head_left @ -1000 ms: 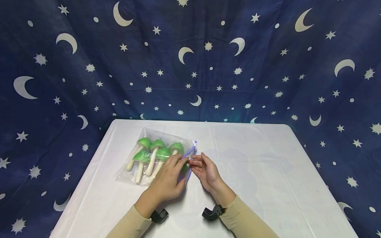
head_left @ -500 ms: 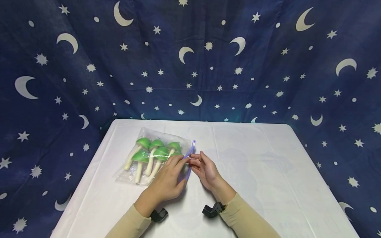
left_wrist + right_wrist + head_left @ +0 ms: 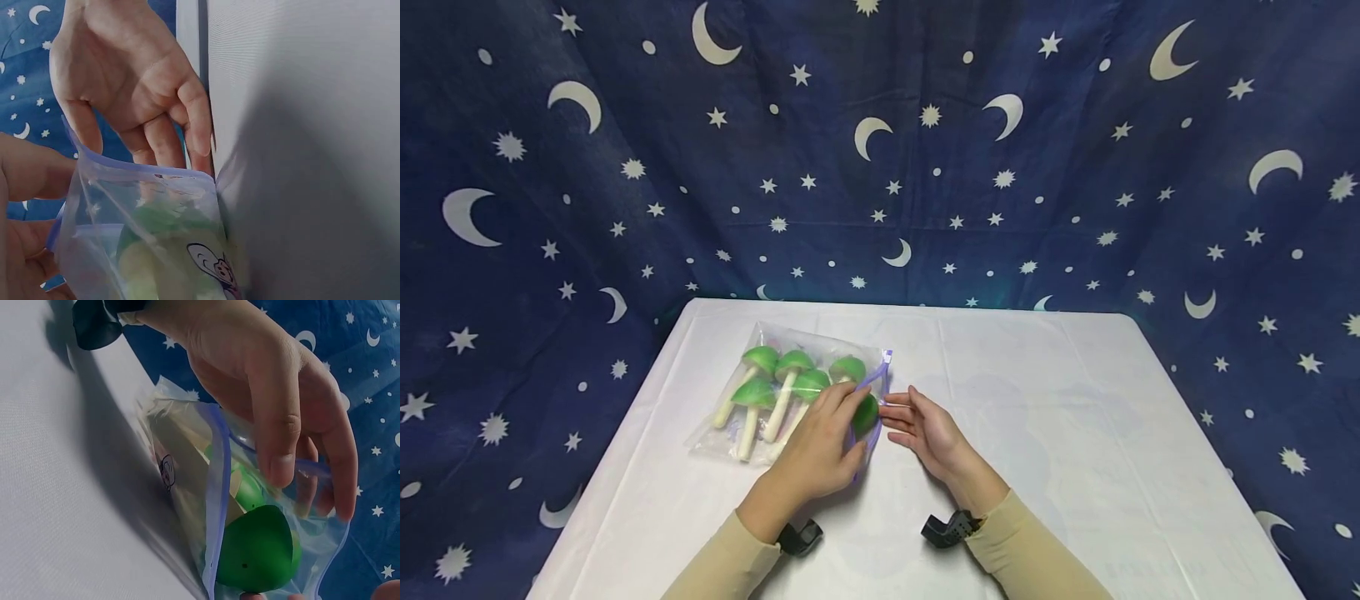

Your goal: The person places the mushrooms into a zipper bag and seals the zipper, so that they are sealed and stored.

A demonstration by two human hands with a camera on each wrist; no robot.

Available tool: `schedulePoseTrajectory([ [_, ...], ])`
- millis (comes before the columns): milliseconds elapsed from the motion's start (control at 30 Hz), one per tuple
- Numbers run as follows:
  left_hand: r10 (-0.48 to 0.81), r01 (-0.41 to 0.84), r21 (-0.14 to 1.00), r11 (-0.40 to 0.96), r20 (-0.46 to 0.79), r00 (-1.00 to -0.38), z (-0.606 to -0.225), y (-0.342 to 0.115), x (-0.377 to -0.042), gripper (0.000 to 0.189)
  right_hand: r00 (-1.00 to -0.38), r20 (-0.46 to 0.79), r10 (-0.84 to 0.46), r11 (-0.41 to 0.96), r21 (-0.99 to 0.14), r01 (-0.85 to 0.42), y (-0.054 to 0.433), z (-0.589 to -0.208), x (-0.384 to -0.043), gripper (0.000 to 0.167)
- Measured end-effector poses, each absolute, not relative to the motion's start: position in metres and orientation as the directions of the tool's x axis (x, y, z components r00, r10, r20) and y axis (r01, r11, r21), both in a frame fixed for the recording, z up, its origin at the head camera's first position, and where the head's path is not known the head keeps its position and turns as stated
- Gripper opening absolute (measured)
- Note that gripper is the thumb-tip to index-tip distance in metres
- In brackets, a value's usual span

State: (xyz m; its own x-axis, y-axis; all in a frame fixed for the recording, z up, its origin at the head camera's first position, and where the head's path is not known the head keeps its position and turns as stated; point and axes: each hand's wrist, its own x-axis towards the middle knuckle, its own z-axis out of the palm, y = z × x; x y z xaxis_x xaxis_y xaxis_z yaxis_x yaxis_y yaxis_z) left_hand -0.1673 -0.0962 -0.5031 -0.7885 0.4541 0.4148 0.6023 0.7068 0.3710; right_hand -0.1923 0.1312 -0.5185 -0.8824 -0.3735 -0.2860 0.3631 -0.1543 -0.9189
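Note:
A clear zip bag (image 3: 722, 446) with a purple zip edge lies on the table, holding several toy mushrooms (image 3: 754, 393) with green caps and pale stems. My left hand (image 3: 820, 437) lies over the bag's right end and holds the upper edge of its mouth, lifted apart from the lower edge. One green-capped mushroom (image 3: 257, 550) shows right at that mouth. My right hand (image 3: 936, 437) is just to the right, fingers extended and thumb apart, the fingertips at this cap. In the left wrist view, the right hand's (image 3: 134, 75) fingers are partly seen through the plastic.
A white cloth covers the table (image 3: 1037, 400), which stretches away to the right. Behind it hangs a dark blue curtain (image 3: 820, 142) with moons and stars. A black wrist camera (image 3: 951, 529) sits on the right wrist, another on the left.
The bag's mouth gapes wider, and a green cap shows at it more plainly than half a second ago. My right hand has shifted slightly right, its fingers straighter. The left hand stays nearly in place.

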Motion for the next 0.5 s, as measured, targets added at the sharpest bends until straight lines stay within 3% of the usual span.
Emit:
schedulePoseTrajectory([
  [500,0.404,0.599,0.427,0.677,0.465,-0.788,-0.491,-0.100,-0.169,0.084,-0.870,-0.312,-0.381,-0.125,-0.915,0.383,0.138,-0.518,-0.190,0.069],
])
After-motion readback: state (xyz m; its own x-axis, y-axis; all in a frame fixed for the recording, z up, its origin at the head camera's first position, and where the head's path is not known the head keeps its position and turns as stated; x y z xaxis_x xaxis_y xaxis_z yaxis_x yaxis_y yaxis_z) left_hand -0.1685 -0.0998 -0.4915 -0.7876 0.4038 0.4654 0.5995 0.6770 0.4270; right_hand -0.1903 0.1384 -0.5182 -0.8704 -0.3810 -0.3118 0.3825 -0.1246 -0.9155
